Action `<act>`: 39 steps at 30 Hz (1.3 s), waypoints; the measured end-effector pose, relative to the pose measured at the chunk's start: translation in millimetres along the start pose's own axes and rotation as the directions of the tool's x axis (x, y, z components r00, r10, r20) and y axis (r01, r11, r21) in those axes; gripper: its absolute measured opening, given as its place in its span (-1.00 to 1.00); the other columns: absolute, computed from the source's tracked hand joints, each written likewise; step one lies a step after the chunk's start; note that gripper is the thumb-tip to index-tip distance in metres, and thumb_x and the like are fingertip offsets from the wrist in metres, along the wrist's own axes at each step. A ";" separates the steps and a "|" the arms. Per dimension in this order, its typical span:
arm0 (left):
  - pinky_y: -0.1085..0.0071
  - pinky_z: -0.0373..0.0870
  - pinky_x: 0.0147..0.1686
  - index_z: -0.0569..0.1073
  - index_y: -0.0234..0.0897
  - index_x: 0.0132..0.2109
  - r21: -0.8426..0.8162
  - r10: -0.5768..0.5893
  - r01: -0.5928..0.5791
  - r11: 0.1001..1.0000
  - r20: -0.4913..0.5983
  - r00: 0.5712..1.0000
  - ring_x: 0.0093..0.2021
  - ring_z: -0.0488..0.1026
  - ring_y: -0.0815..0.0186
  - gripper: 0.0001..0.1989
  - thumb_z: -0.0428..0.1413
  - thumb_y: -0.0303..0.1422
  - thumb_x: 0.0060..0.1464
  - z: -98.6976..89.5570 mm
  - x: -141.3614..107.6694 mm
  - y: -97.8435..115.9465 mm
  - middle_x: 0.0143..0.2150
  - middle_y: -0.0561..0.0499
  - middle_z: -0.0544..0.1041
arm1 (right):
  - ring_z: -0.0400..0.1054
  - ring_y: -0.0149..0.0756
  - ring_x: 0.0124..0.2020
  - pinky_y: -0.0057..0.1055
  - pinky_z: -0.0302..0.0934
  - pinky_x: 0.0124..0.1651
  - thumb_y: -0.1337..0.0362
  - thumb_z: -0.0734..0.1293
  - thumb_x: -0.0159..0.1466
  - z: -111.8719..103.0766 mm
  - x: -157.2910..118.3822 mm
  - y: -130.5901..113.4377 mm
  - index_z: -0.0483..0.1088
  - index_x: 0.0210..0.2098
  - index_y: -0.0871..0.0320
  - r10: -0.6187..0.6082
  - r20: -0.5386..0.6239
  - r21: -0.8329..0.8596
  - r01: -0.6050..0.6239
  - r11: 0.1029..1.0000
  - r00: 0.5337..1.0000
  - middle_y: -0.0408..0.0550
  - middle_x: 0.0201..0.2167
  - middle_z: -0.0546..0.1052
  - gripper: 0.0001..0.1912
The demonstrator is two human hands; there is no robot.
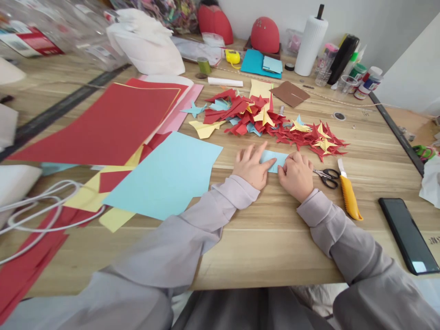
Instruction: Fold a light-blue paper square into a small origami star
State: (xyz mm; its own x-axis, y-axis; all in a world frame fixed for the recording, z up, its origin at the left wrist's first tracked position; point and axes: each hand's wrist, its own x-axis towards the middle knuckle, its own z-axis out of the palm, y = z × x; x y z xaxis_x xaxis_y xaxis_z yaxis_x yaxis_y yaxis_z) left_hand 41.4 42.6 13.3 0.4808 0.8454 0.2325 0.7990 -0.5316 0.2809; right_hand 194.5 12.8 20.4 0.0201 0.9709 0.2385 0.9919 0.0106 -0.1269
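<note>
A small piece of light blue paper (279, 158) lies on the table between my two hands. My left hand (250, 167) rests flat on its left side, fingers spread, with the thumb reaching across the paper. At the paper's right end my right hand (297, 178) is closed, its fingers curled and its thumb against the edge; the fingertips are partly hidden. Just right of that hand lie black scissors (328, 176) and a yellow-handled utility knife (349, 195) with its blade out. Behind both hands is a pile of folded red, yellow and blue paper stars (247, 114).
Large sheets of red paper (103, 121) and light blue paper (168, 176) lie to the left, near a white cable (51, 197). A phone (405, 233) is at right. A brown paper square (290, 93), yellow tape measure (233, 57) and white bottle (311, 43) are farther back.
</note>
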 end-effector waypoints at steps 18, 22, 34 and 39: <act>-0.18 -0.09 0.19 0.38 0.06 0.15 0.078 0.028 -0.030 0.996 0.035 0.999 0.30 0.05 -0.05 -0.57 -0.04 -0.33 0.14 -0.2 -0.3 -1.7 0.35 -0.05 0.13 | 0.22 -0.05 -0.09 -0.21 0.02 -0.06 0.21 0.23 0.26 3.4 -7.6 5.1 0.33 -0.23 0.16 0.006 -0.015 0.042 -0.005 0.999 1.000 0.11 -0.09 0.41 -0.83; -0.19 -0.09 0.19 0.38 0.05 0.15 0.065 0.038 -0.040 0.997 0.031 0.999 0.30 0.06 -0.07 -0.57 -0.04 -0.34 0.14 0.7 0.1 -3.0 0.35 -0.08 0.14 | 0.23 -0.08 -0.07 -0.23 0.04 -0.03 0.28 0.22 0.26 1.9 -8.9 11.2 0.33 -0.15 0.18 -0.005 0.011 0.113 0.003 0.994 1.000 0.09 -0.09 0.42 -0.82; -0.22 -0.04 0.16 0.38 0.05 0.15 0.100 0.070 -0.069 0.993 -0.010 0.997 0.28 0.11 -0.10 -0.58 -0.01 -0.32 0.15 5.5 0.1 -5.1 0.34 -0.15 0.16 | 0.18 -0.09 0.05 0.03 -0.16 0.19 0.37 0.18 0.30 -4.2 -17.2 8.0 0.47 -0.05 0.03 -0.449 -0.038 -0.072 0.446 0.892 0.893 0.06 -0.02 0.44 -0.68; -0.23 -0.04 0.16 0.40 0.05 0.13 0.094 0.091 -0.087 0.992 -0.045 0.995 0.27 0.12 -0.09 -0.59 0.00 -0.31 0.15 7.9 0.4 -7.2 0.32 -0.15 0.19 | 0.21 -0.13 0.03 0.00 -0.17 0.21 0.33 0.16 0.34 -5.5 -16.6 4.5 0.51 -0.15 0.11 -0.515 -0.089 -0.187 0.494 0.849 0.852 0.03 -0.06 0.50 -0.72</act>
State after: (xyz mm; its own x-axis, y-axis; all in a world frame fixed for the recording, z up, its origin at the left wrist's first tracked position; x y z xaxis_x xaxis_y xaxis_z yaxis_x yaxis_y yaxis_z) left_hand 38.6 47.1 4.0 0.5347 0.7903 0.2992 0.7847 -0.5958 0.1711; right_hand 199.3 -4.5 21.2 -0.4827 0.8011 0.3539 0.8758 0.4439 0.1898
